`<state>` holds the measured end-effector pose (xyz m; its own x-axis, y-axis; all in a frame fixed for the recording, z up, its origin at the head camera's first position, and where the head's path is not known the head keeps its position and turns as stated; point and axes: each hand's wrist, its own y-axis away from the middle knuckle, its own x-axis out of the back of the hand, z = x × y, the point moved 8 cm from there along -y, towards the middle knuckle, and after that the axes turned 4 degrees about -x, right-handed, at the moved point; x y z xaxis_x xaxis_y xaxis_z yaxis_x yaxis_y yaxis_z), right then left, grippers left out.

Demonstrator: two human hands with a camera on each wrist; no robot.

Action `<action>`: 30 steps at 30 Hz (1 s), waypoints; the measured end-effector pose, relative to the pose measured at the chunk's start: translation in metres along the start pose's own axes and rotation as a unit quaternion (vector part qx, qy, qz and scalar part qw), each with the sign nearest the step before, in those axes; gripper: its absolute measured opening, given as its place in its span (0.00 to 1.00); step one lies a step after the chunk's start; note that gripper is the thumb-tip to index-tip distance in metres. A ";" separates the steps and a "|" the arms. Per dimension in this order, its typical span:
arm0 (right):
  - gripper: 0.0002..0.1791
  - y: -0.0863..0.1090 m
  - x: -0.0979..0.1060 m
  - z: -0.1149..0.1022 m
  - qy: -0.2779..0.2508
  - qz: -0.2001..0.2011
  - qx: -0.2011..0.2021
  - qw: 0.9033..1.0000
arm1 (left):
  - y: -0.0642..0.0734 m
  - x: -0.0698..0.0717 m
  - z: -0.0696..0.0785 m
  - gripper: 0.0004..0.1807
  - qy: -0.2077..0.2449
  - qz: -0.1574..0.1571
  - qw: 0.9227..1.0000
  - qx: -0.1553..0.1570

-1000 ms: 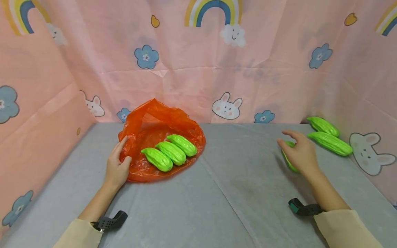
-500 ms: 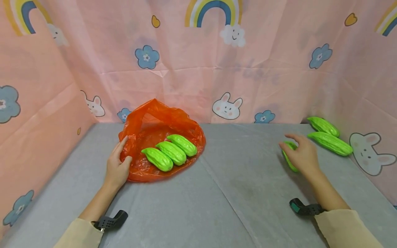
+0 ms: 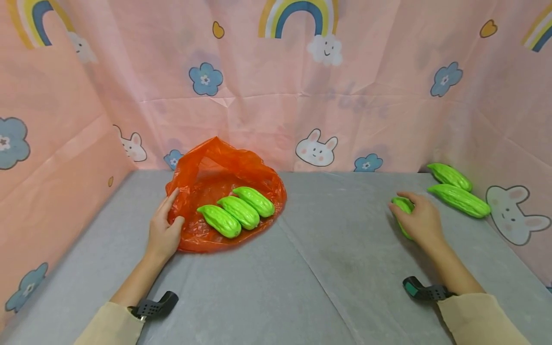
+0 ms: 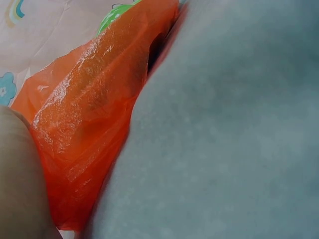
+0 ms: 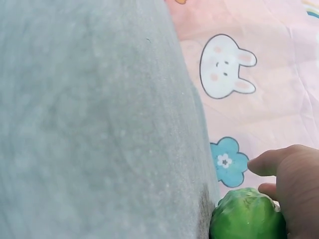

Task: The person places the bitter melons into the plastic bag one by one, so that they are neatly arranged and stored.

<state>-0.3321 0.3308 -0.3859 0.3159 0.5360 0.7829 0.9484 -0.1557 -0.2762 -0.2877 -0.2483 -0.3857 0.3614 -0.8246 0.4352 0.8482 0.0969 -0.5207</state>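
Head view, orange bag (image 3: 211,184): 8 o'clock from centre, mouth open, three gourds (image 3: 238,212) side by side in it.
Head view, left hand (image 3: 164,235): at the bag's 8 o'clock edge, fingers straight, thumb spread, touching the plastic, not clenched.
Head view, lone gourd (image 3: 403,205): between 3 and 4 o'clock, on the grey table (image 3: 302,287), partly covered by a hand.
Head view, right hand (image 3: 420,218): over the lone gourd, thumb and fingers bent to either side; firm grip or not, cannot tell.
Head view, two other gourds (image 3: 459,200): 2 o'clock of the right hand, next to each other near the cloth wall (image 3: 509,143).
Left wrist view, bag side: 9 o'clock, slick, up against the hand at 8; green bit at 11, likely a gourd.
Right wrist view, gourd end: between 4 and 5 o'clock, hand just beside it, one finger apart above it.
Gourd step: looks like grasping the lone one while the bag is steadied.
Gourd next: seems to call for securing the grip, a lift, then a carry toward 9 o'clock, bag mouth kept wide.
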 end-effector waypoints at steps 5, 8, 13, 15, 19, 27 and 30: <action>0.29 0.000 -0.001 0.004 0.003 0.001 -0.001 1.000 | 0.000 0.000 0.001 0.37 0.011 0.001 1.000 -0.005; 0.28 0.000 -0.002 0.004 0.004 0.001 0.004 1.000 | 0.000 -0.001 0.000 0.37 0.009 0.002 1.000 -0.007; 0.27 0.002 -0.002 0.002 0.011 0.003 0.011 1.000 | -0.001 -0.001 0.000 0.37 0.007 0.004 1.000 -0.013; 0.27 0.003 -0.002 0.002 0.012 0.005 0.013 1.000 | -0.001 -0.001 -0.001 0.37 0.008 0.004 1.000 -0.015; 0.27 0.002 -0.003 0.004 0.016 0.005 0.012 1.000 | 0.000 -0.001 -0.001 0.37 0.008 0.004 1.000 -0.014; 0.27 0.001 -0.003 0.003 0.018 0.005 0.009 1.000 | 0.000 -0.001 0.002 0.37 0.010 0.001 1.000 -0.007; 0.26 0.001 -0.001 0.000 0.012 0.005 0.013 1.000 | 0.000 -0.001 0.002 0.36 0.002 0.000 1.000 0.000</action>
<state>-0.3314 0.3297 -0.3867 0.3269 0.5143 0.7928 0.9441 -0.1403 -0.2983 -0.2875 -0.2468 -0.3847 0.3602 -0.8269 0.4319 0.8477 0.0968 -0.5216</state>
